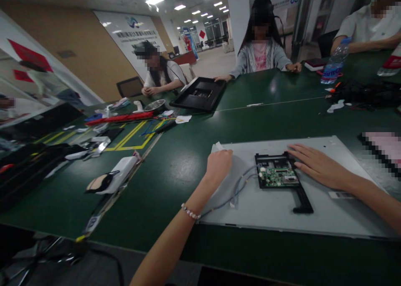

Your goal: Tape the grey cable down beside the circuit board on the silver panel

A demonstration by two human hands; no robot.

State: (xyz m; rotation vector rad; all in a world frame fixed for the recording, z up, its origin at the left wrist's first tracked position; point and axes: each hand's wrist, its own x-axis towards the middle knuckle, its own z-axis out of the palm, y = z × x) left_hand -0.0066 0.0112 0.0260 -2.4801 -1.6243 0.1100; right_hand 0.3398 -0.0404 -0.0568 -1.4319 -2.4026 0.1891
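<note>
A grey metal monitor back panel [282,198] lies flat on the green table in front of me. On it sits a green circuit board [277,175] in a black frame, with grey cables [238,190] running off to the left. My left hand [218,164] is closed near the panel's far left corner, next to a small white tab [218,146]; what it pinches is hidden. My right hand [319,167] lies flat and open on the panel, fingertips at the board's right edge.
A black monitor shell [200,93] lies farther back. Tools, a metal bowl [154,105] and white parts crowd the left side. Water bottles [335,64] and black cables lie at the right. Three other people sit around the table.
</note>
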